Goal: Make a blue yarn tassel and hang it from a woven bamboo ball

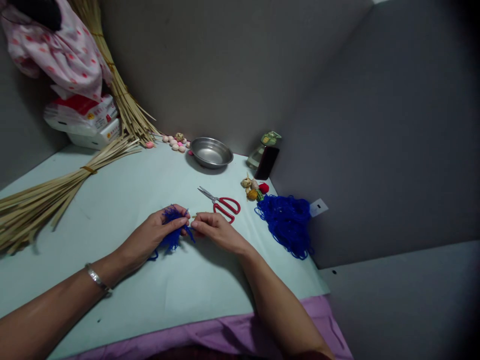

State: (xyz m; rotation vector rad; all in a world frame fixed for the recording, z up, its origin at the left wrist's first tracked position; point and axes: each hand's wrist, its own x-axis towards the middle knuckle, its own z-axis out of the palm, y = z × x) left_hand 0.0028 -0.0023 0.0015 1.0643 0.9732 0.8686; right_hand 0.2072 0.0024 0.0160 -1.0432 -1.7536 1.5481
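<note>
A frayed tuft of deep-blue yarn [172,243] is pinched between closed fingers of the left hand [156,228]. Its strands are apparently being separated by the right hand [216,231], fingertips together, their hold unclear; steady left pressure is called for next.

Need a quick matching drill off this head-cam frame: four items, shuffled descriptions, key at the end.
Column 1
1. Scissors
2. Metal bowl
3. Left hand
4. Smartphone

Column 2
A. Holding bunched blue yarn
B. Dark, tilted, beside the green-topped bottle
C. Silver-coloured, with a round rim
D. Lying flat, with red handles

Pairs: 1-D, 2-C, 3-A, 4-B
</note>
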